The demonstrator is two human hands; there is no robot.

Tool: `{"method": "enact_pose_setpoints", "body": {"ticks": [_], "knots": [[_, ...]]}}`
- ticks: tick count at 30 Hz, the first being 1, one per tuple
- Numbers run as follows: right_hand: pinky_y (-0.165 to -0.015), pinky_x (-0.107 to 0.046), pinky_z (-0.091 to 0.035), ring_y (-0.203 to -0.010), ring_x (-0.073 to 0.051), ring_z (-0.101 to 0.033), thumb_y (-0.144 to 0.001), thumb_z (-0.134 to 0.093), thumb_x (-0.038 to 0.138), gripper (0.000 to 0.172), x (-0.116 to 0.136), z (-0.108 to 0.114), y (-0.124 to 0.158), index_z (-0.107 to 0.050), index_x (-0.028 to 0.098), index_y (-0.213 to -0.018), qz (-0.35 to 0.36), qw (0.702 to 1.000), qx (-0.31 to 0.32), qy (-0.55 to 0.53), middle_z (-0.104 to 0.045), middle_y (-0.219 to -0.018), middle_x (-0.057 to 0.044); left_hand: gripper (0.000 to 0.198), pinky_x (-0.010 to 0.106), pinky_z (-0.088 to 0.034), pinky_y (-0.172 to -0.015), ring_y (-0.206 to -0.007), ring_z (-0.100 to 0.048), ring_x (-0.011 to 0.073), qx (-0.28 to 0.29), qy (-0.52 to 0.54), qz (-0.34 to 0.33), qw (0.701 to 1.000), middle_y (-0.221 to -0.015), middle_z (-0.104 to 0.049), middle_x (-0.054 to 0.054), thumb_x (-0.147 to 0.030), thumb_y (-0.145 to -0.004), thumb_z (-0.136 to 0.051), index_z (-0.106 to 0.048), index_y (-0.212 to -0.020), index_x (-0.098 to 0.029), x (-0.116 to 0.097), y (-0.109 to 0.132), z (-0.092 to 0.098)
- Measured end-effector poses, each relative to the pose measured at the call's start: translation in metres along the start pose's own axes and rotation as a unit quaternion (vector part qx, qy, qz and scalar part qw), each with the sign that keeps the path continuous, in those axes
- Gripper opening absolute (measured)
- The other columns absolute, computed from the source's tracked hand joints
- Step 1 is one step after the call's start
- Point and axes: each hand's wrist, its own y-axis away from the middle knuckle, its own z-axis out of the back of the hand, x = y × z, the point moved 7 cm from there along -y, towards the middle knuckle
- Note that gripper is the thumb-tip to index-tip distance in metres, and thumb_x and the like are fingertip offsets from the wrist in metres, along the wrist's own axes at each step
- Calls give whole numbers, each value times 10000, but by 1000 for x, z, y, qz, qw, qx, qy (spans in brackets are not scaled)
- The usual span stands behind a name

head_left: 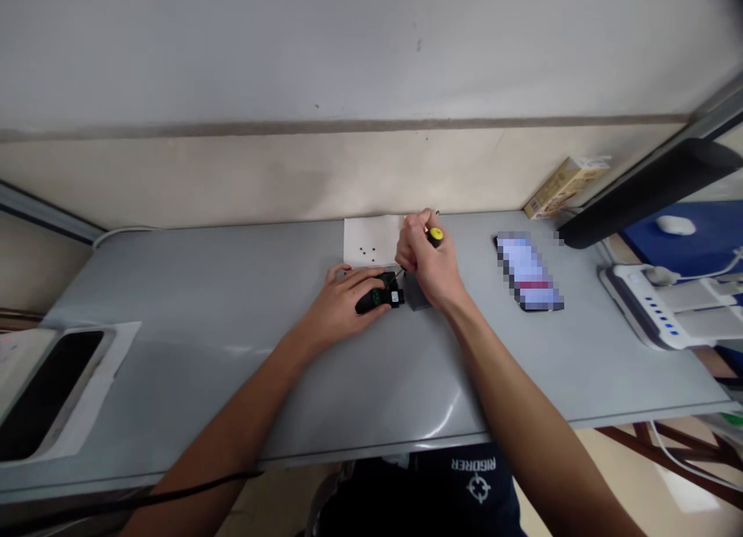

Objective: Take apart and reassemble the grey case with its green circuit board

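Note:
My left hand (345,299) is closed around a small black device with a green circuit board (380,295), steadying it on the grey table. A small white label shows at the device's right end. My right hand (430,260) grips a screwdriver (435,235) with a black and yellow handle. Its thin shaft slants down and left toward the device; whether the tip touches is too small to tell. Behind the hands lies a white sheet of paper (371,239) with several tiny dark pieces on it, like screws. A dark grey block (416,293) sits partly under my right hand.
A phone (528,274) with a lit, blurred screen lies to the right. Farther right are a white power strip (662,309), a black cylinder (644,196) and a yellow box (560,187). A black-screened device (52,394) rests at far left. A wall (232,173) bounds the table's back.

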Motion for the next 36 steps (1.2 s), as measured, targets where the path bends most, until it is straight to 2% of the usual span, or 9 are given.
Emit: {"method": "enact_pose_setpoints", "body": {"ticks": [4, 10, 15, 18, 23, 27, 29, 33, 36], "knots": [[-532, -282, -404, -557, -125, -413, -918, -530, 717, 452, 2, 0, -2, -544, 266, -904, -15, 999, 19, -34, -415, -639, 40, 251, 486, -302, -1174, -1274, -634, 252, -5, 0, 0, 1000, -1399, -667, 64, -441, -973, -653, -670, -1152, -267, -1, 0, 1], [-696, -299, -526, -791, -139, -633, -840, -727, 591, 383, 2, 7, -2, -563, 244, -845, -24, 999, 22, -36, -603, -936, -14, 238, 492, -297, -1185, -1288, -623, 253, 6, 4, 5, 1000, -1411, -660, 72, -437, -988, -627, -673, -1147, -265, -3, 0, 2], [-468, -237, -375, -480, -72, -420, -811, -781, 568, 506, 0, 10, -1, -382, 258, -791, 14, 1000, -14, 11, -446, -643, 88, 259, 491, -300, -1182, -1285, -622, 254, 8, 6, 5, 1000, -1417, -654, 69, -443, -985, -631, -669, -1167, -263, -3, 0, 1], [-433, -235, -307, -451, -77, -315, -836, -703, 662, 520, 1, 8, -2, -380, 259, -779, 20, 999, -30, 17, -328, -577, 97, 254, 487, -299, -1177, -1280, -626, 253, 5, 6, 4, 1000, -1410, -659, 69, -438, -982, -640, -667, -1161, -261, -3, 0, 0], [-539, -284, -447, -578, -132, -477, -888, -527, 766, 502, 4, 1, -3, -565, 266, -878, -20, 1000, 0, -13, -443, -650, 28, 240, 483, -286, -1179, -1287, -623, 245, 6, 9, 2, 1000, -1411, -660, 63, -412, -977, -654, -657, -1161, -259, -3, -1, 0], [-685, -297, -528, -776, -144, -609, -810, -737, 639, 417, 2, 3, -1, -581, 258, -876, -18, 999, 14, -23, -578, -855, -5, 228, 489, -286, -1180, -1282, -626, 247, 7, 7, 5, 1000, -1419, -655, 67, -415, -974, -655, -663, -1138, -257, -3, -1, 0], [-671, -291, -526, -736, -122, -615, -762, -809, 590, 449, 1, 4, -1, -521, 255, -843, -7, 999, 20, -28, -592, -890, 14, 229, 487, -287, -1181, -1279, -629, 243, 2, 7, 3, 1000, -1410, -662, 64, -420, -974, -655, -663, -1135, -257, -3, -1, 0], [-469, -242, -369, -489, -78, -395, -784, -795, 594, 541, -1, 8, -2, -367, 263, -793, 11, 1000, -11, 14, -422, -639, 89, 244, 484, -289, -1187, -1268, -637, 245, 2, 7, 8, 1000, -1396, -672, 60, -424, -961, -671, -673, -1139, -258, -4, -1, 1], [-429, -239, -290, -465, -81, -276, -808, -724, 676, 558, 0, 9, -2, -350, 264, -775, 18, 999, -33, 28, -281, -586, 98, 246, 487, -292, -1183, -1276, -630, 253, 8, 5, 13, 1000, -1410, -662, 66, -421, -960, -671, -675, -1144, -258, -4, -1, 1]]}}
